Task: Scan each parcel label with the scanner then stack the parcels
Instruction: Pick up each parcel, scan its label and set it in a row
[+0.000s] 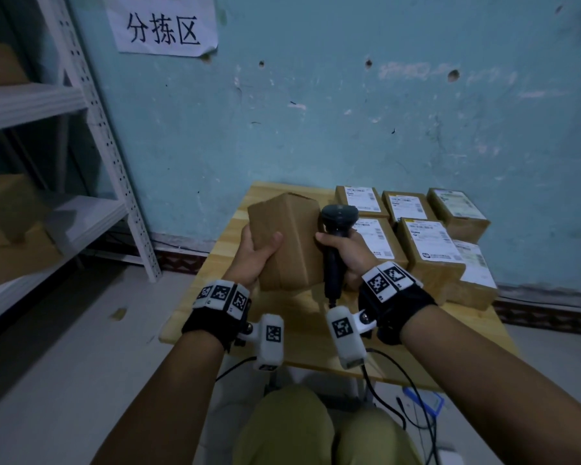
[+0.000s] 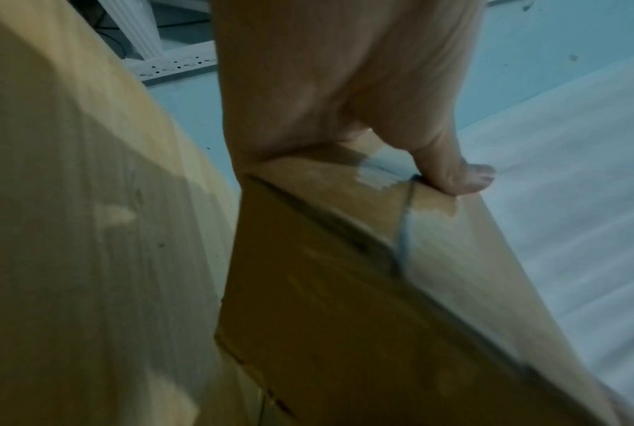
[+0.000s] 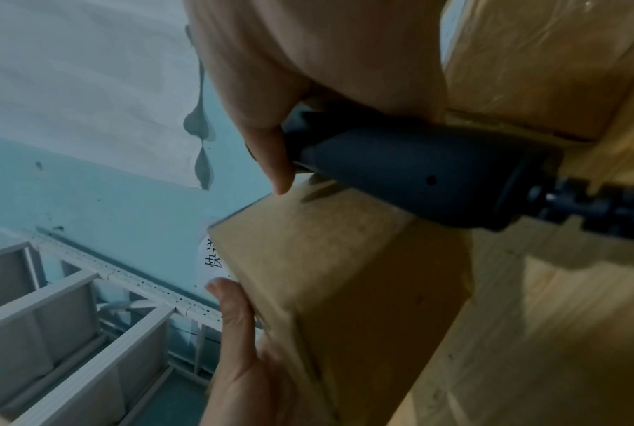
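The left hand (image 1: 254, 255) wraps around a brown parcel (image 1: 291, 243). The thumb lies on the near face and the fingers go around the far side, so the hand is clamped on the box. It holds the parcel up above the wooden table (image 1: 215, 253), near the table's left side, tipped up on end. I think it is held like this so the person can turn it and find the label. No label shows on the faces we can see, so it may be on a hidden side.

The right hand (image 1: 348, 253) is curled tight around the handle of the black scanner (image 1: 336, 226). The scanner stands nearly upright, handle down and head on top, with its cord hanging from the bottom. It sits just beside the parcel's right edge, close or touching; I cannot tell which. The head seems to face away from the person, toward the wall, and not at the held box yet. It probably needs to turn before it can read anything.

The parcel's long side runs up and down, leaning a little away from the person.

More parcels (image 1: 430, 239) lie on the right part of the table, labels facing up, packed side by side.
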Tool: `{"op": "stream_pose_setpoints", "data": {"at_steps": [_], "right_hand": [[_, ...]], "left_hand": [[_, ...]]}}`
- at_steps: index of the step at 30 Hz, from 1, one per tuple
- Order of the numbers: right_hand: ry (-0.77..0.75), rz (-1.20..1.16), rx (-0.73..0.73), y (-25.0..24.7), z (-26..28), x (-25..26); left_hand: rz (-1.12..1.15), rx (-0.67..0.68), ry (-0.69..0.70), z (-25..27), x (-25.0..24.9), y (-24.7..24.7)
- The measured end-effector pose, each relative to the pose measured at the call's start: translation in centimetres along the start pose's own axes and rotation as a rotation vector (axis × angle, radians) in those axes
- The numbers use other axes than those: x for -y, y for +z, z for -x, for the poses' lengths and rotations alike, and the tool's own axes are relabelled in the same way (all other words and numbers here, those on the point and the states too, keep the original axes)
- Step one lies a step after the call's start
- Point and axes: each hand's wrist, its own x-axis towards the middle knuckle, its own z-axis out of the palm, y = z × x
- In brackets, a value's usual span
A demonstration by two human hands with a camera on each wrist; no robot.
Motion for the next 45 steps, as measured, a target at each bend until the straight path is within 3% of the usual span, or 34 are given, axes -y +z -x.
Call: {"op": "stream_pose_setpoints", "data": {"at_steps": [7, 13, 19, 23, 31, 39, 45], "right_hand": [[0.016, -0.043, -0.008, 0.0, -0.6, -0.9], [0.015, -0.034, -0.003, -0.2, -0.9, -0.9], [0.005, -0.063, 0.001, -0.3, -0.9, -0.8], [-0.025, -0.062, 0.058, -0.8, -0.9, -0.6], [0.034, -0.114, 0.104, -1.5, -0.6, -0.3], [0.108, -0.105, 0.183, -1.1, -0.7, -0.3], [0.208, -0.016, 0.211, -1.4, -0.6, -0.2]], "left_hand": [[-0.045, 0.033, 0.096, 0.0, -1.5, 0.3], [-0.035, 0.056, 0.086, 0.1, -1.4, 0.5], [0.08, 0.217, 0.039, 0.5, -0.4, 0.1], [0.048, 0.29, 0.097, 0.6, 0.3, -0.3], [-0.042, 0.331, 0.183, 0.6, 0.0, -0.4], [0.184, 0.108, -0.053, -1.0, -0.6, 0.2], [0.246, 0.129, -0.226, -1.2, -0.9, 0.0]]}}
